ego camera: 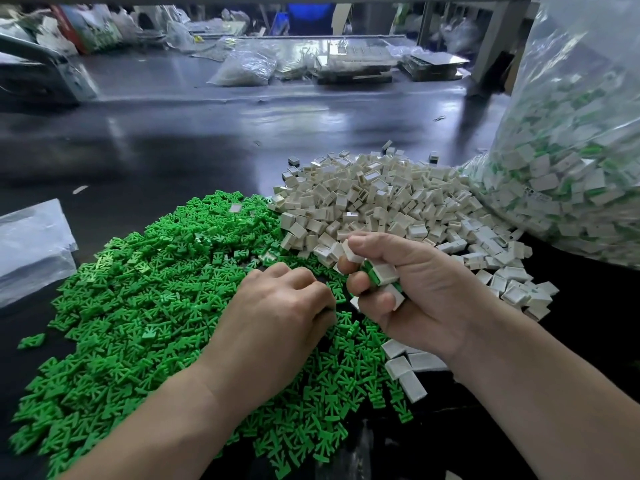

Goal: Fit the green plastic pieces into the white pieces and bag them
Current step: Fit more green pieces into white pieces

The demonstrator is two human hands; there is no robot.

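A broad pile of small green plastic pieces (pixel 138 306) covers the dark table at the left and centre. Behind it to the right lies a heap of white box-shaped pieces (pixel 381 202). My left hand (pixel 277 320) rests knuckles-up on the green pile with its fingers curled down into the pieces; what the fingertips hold is hidden. My right hand (pixel 408 289) grips several white pieces with green inserts (pixel 381 275), one more white piece pinched at the thumb tip. A large clear bag (pixel 571 150) of fitted pieces stands at the right.
A flat clear plastic bag (pixel 31 244) lies at the left edge. A few loose white pieces (pixel 405 368) sit below my right wrist. Across the dark table (pixel 173 133), far back, lie more bags (pixel 242 69) and stacked trays (pixel 356 64).
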